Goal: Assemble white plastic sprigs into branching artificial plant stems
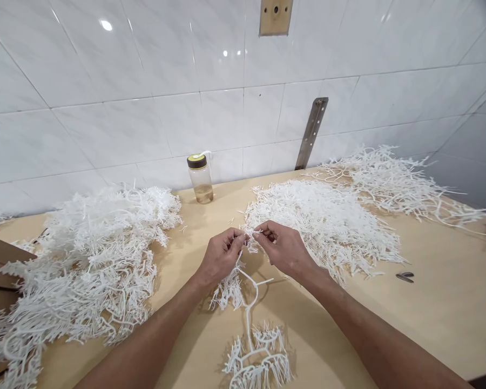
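Head view shows the left hand (222,253) pinching the upper end of a branched white stem (248,319), which trails down over the table (449,302) between the forearms, while the right hand (287,247) grips a small white sprig (258,232) between thumb and forefinger, fingertips almost meeting. This looks like fine work where the two pieces come together, so the left pinch is best kept firm and close to the tip, the right moving straight along the branch without bending it; whether they are joined is too small to tell. Letting the tufted lower end rest on the wood should spare the thin arms, and staying clear of the loose pile (324,221) just beyond the right hand should avoid snags. No brand or writing is readable, not even on the bottle (203,193).
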`<state>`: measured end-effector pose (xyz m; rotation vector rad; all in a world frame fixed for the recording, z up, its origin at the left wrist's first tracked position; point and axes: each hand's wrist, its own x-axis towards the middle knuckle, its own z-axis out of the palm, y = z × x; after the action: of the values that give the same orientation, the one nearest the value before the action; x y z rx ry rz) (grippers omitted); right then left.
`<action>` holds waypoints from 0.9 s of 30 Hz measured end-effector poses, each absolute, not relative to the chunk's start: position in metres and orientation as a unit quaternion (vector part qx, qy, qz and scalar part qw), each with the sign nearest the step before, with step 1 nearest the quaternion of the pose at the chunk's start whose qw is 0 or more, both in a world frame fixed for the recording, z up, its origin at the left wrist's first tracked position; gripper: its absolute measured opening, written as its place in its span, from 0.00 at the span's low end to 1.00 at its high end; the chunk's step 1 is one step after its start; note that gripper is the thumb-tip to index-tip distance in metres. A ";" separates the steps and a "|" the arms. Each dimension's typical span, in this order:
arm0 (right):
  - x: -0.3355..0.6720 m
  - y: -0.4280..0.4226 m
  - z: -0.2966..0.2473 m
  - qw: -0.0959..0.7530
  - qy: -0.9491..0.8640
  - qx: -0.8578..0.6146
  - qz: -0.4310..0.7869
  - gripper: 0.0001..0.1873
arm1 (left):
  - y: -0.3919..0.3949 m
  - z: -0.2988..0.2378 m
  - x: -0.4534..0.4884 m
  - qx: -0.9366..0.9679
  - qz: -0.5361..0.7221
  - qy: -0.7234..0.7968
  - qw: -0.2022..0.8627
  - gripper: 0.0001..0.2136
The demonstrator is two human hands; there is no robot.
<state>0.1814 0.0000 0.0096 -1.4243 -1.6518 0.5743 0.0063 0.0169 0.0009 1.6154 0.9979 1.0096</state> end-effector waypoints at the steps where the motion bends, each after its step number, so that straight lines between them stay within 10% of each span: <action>1: 0.181 0.000 0.010 0.435 -0.657 -0.568 0.237 0.10 | 0.017 0.000 0.007 0.658 0.418 0.407 0.476 0.16; 27: 0.186 -0.005 0.020 0.469 -0.637 -0.545 0.278 0.13 | 0.017 0.005 0.004 0.693 0.419 0.474 0.345 0.10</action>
<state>0.1864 -0.0050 0.0203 -1.3374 -1.5608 0.6828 0.0035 0.0168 0.0054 1.8003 1.2318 1.0887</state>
